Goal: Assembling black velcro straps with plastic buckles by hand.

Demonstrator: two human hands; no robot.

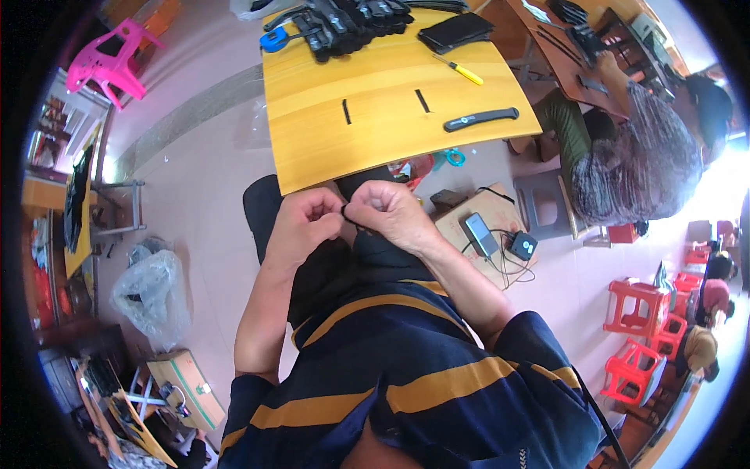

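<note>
Over my lap, just off the near edge of the yellow wooden table (305, 152), my left hand (301, 227) and my right hand (391, 215) meet. Their fingertips pinch a small black strip (344, 211) between them; most of it is hidden by the fingers. On the tabletop lie two short black strips (347, 112) and a longer black strap (480, 119) at the right. Beyond them is a thin tool with a yellow handle (467, 74). A stack of flat black pieces (457, 33) and a heap of black-grey straps (336, 31) occupy the far side.
A blue tape measure (273, 39) sits at the table's far left. Right of my knees, a cardboard box (504, 270) bears a phone-like device (480, 234) and cables. A co-worker (633, 160) sits at the right. A plastic bag (152, 293) and pink stool (116, 62) stand left.
</note>
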